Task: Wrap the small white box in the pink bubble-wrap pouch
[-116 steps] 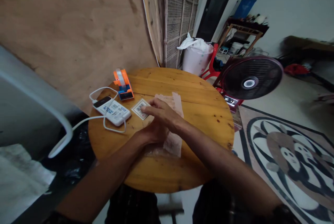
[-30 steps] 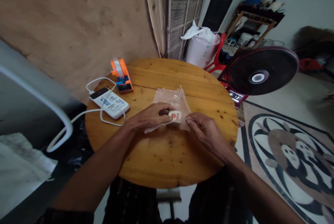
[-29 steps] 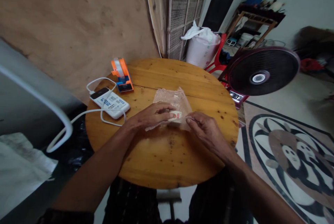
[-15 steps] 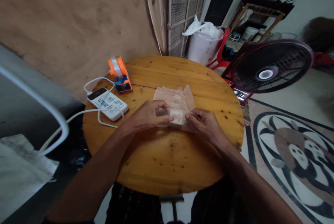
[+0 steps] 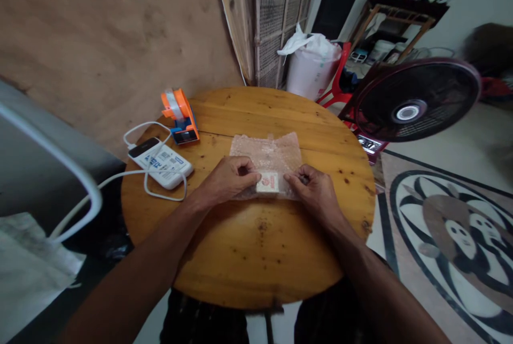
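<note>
A sheet of bubble wrap [image 5: 266, 151] lies spread on the round wooden table [image 5: 256, 258]. On its near part sits a small white box [image 5: 267, 182] with red print, its top uncovered. My left hand [image 5: 234, 178] pinches the wrap at the box's left side, thumb close to the box. On the right, my right hand [image 5: 310, 184] pinches the near right part of the wrap, a little apart from the box.
At the table's left are an orange and blue tape dispenser [image 5: 180, 114] and a white power bank [image 5: 162, 162] with white cables. A fan [image 5: 409, 111] stands right of the table, a white sack [image 5: 315, 63] behind it.
The wrap lies flatter and wider, and the box's printed top now shows between my hands. My left hand has shifted slightly left. The whole view has shifted a little.
</note>
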Available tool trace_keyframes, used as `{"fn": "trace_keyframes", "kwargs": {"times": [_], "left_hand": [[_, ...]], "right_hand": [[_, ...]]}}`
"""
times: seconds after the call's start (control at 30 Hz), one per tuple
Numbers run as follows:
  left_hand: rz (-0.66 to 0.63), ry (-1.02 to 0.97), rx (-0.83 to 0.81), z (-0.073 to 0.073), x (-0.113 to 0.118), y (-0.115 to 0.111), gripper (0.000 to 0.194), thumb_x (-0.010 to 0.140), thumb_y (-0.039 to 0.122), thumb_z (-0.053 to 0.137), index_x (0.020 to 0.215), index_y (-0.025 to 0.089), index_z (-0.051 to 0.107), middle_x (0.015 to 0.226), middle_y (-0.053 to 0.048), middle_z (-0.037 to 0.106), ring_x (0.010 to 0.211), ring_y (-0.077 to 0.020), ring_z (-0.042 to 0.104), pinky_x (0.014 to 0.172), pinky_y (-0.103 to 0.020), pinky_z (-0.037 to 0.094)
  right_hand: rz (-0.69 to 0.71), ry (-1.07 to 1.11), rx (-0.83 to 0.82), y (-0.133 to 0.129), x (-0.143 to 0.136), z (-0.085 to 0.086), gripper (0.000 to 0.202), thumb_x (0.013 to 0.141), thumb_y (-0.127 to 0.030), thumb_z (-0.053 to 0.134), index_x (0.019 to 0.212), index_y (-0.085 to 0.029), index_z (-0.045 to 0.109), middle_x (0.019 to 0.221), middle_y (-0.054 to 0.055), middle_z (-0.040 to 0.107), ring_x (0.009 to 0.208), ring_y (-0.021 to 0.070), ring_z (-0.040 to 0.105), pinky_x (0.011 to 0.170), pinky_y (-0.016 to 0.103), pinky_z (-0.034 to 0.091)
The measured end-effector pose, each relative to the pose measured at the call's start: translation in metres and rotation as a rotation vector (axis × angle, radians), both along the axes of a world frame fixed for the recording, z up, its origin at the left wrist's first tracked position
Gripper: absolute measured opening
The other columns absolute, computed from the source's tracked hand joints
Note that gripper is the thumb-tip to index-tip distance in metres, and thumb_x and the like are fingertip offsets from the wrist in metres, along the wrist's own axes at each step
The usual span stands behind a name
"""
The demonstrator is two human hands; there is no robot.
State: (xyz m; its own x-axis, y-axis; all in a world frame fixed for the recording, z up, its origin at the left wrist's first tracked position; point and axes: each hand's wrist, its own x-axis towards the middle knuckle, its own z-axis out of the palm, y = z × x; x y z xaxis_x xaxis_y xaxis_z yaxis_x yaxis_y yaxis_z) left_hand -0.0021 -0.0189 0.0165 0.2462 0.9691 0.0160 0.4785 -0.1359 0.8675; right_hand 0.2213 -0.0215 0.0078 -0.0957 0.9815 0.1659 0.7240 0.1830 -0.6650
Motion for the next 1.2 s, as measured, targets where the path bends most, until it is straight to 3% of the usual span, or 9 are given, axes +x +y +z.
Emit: {"fn": "trace_keyframes", "kwargs": {"times": [0.13, 0.23, 0.33, 0.43, 0.6, 0.73, 0.83, 1.0, 1.2], "left_hand": [[-0.007, -0.002, 0.031, 0.000, 0.000, 0.000, 0.017, 0.073, 0.030, 0.058, 0.066, 0.015, 0.059, 0.062, 0.003, 0.052, 0.059, -0.0104, 0.045, 0.054, -0.022, 0.034], [-0.003, -0.015, 0.021, 0.000, 0.001, 0.000, 0.016, 0.073, 0.029, 0.058, 0.065, 0.015, 0.057, 0.061, 0.004, 0.050, 0.058, -0.0099, 0.043, 0.053, -0.021, 0.032], [-0.002, -0.029, 0.011, 0.000, 0.002, -0.001, 0.014, 0.072, 0.028, 0.057, 0.064, 0.016, 0.055, 0.061, 0.004, 0.048, 0.057, -0.0096, 0.043, 0.052, -0.021, 0.032], [0.003, -0.035, 0.010, -0.001, 0.003, -0.001, 0.015, 0.072, 0.028, 0.057, 0.064, 0.016, 0.053, 0.060, 0.005, 0.048, 0.057, -0.0099, 0.043, 0.053, -0.021, 0.032], [0.004, -0.022, 0.026, 0.000, 0.004, -0.002, 0.015, 0.073, 0.028, 0.056, 0.063, 0.017, 0.053, 0.060, 0.005, 0.049, 0.057, -0.0104, 0.043, 0.054, -0.022, 0.033], [-0.003, -0.010, 0.034, 0.000, 0.003, -0.002, 0.014, 0.073, 0.028, 0.055, 0.064, 0.017, 0.053, 0.061, 0.005, 0.048, 0.058, -0.0103, 0.042, 0.053, -0.021, 0.032], [-0.006, 0.002, 0.053, -0.001, 0.002, -0.001, 0.015, 0.074, 0.029, 0.055, 0.064, 0.017, 0.053, 0.062, 0.005, 0.048, 0.058, -0.0104, 0.042, 0.053, -0.021, 0.032], [-0.005, 0.038, 0.059, -0.001, 0.003, 0.000, 0.017, 0.074, 0.030, 0.055, 0.063, 0.017, 0.054, 0.061, 0.005, 0.047, 0.059, -0.0108, 0.042, 0.053, -0.022, 0.031], [0.072, 0.146, 0.028, 0.005, 0.001, -0.004, 0.023, 0.075, 0.038, 0.058, 0.066, 0.017, 0.058, 0.062, 0.003, 0.052, 0.060, -0.0123, 0.044, 0.053, -0.022, 0.031]], "right_hand": [[-0.044, -0.115, 0.014, 0.000, 0.004, -0.003, 0.024, 0.081, -0.039, 0.059, 0.070, -0.018, 0.059, 0.065, 0.002, 0.061, 0.057, 0.0140, 0.051, 0.056, 0.025, 0.033], [-0.030, -0.204, 0.092, -0.002, 0.005, -0.003, 0.017, 0.083, -0.035, 0.058, 0.086, -0.018, 0.061, 0.076, 0.004, 0.065, 0.063, 0.0159, 0.055, 0.059, 0.026, 0.036], [0.077, -0.325, 0.282, -0.009, 0.003, 0.006, 0.017, 0.087, -0.026, 0.053, 0.098, -0.016, 0.061, 0.093, 0.008, 0.067, 0.074, 0.0183, 0.058, 0.066, 0.029, 0.038], [0.195, -0.530, 0.473, -0.020, -0.002, 0.020, 0.015, 0.091, -0.019, 0.049, 0.094, -0.017, 0.064, 0.102, 0.009, 0.066, 0.089, 0.0218, 0.055, 0.077, 0.035, 0.034], [0.304, -0.700, 0.589, -0.030, -0.014, 0.029, 0.017, 0.094, -0.015, 0.047, 0.089, -0.020, 0.063, 0.104, 0.005, 0.067, 0.104, 0.0234, 0.048, 0.089, 0.040, 0.024], [0.397, -0.710, 0.585, -0.028, -0.021, 0.027, 0.016, 0.094, -0.016, 0.048, 0.100, -0.020, 0.063, 0.105, 0.005, 0.067, 0.108, 0.0234, 0.046, 0.093, 0.041, 0.021], [0.452, -0.698, 0.531, -0.024, -0.023, 0.029, 0.017, 0.094, -0.019, 0.047, 0.097, -0.019, 0.063, 0.099, 0.007, 0.068, 0.104, 0.0240, 0.048, 0.090, 0.041, 0.023], [0.527, -0.679, 0.462, -0.020, -0.020, 0.036, 0.022, 0.095, -0.032, 0.047, 0.104, -0.019, 0.062, 0.102, 0.009, 0.065, 0.100, 0.0246, 0.049, 0.086, 0.040, 0.026], [0.545, -0.725, 0.450, -0.017, -0.018, 0.038, 0.021, 0.095, -0.026, 0.044, 0.102, -0.021, 0.063, 0.099, 0.008, 0.064, 0.096, 0.0241, 0.049, 0.084, 0.039, 0.025]]}}
